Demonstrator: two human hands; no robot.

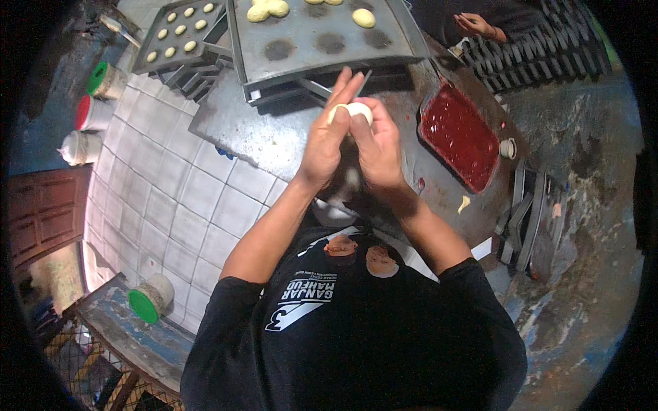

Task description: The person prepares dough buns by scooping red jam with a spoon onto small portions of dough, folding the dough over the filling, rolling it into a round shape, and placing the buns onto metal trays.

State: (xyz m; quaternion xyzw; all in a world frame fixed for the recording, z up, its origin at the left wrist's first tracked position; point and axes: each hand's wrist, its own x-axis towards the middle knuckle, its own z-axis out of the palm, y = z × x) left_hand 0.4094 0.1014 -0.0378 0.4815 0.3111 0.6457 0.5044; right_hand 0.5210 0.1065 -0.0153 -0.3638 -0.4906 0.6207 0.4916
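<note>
A pale dough ball (pixel 359 111) is between my two hands, over the near edge of the metal table. My left hand (pixel 323 145) presses it with the thumb, its fingers stretched forward. On its other side, my right hand (pixel 381 152) has its thumb and curled fingers against the dough. Just beyond them lies a metal baking tray (pixel 295 49). It carries a joined dough shape (pixel 267 9) at the far left, a round dough piece (pixel 363 18) at the right and more dough at the cropped far edge. Dark round stains mark its near half.
To the right sits a tray of red filling (pixel 460 137), with a small round container (pixel 508 148) and a dough scrap (pixel 464 203) nearby. A second tray (pixel 154 41) holds several dough balls. Lidded buckets (pixel 106 81) stand left. Another person's hand (pixel 478 26) appears beside stacked dark trays (pixel 541 51).
</note>
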